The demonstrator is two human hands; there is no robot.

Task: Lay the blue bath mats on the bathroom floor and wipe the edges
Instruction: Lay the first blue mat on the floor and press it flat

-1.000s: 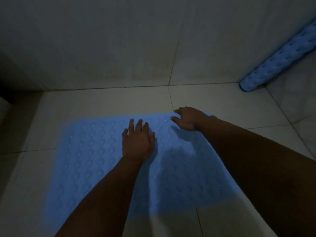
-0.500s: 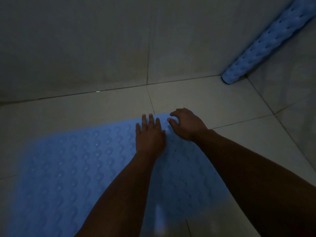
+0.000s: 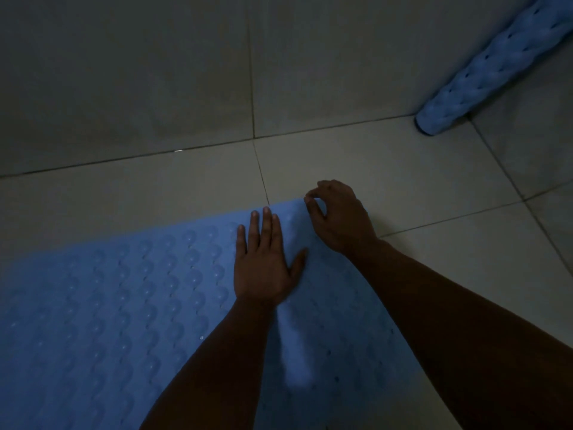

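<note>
Setting: a dim bathroom corner seen from above, pale floor tiles [image 3: 387, 169] meeting a tiled wall [image 3: 155, 72].
Flat mat: a blue bath mat [image 3: 108, 305] with raised bumps lay spread on the floor, filling the lower left of the view; its long axis appeared to run from lower left toward the far right corner.
Left hand: the left hand [image 3: 265, 265] rested palm down on the mat near its far edge, fingers straight and spread, grip released and holding nothing.
Right hand: the right hand [image 3: 339, 217] sat at the mat's far right corner, thumb and forefinger curled together in a pinch at the mat's edge; whether they had actually closed on the edge was too dark to tell.
Key relation: the corner lay directly under the right hand, just beyond the left fingertips, so the right hand was nearer to it.
Second mat: another blue bath mat, rolled [image 3: 496, 63], leaned in the wall corner at upper right, well apart from both hands, its long axis slanting up and right.
Judged step: settling the first mat's corner; the rolled one was not yet laid.
</note>
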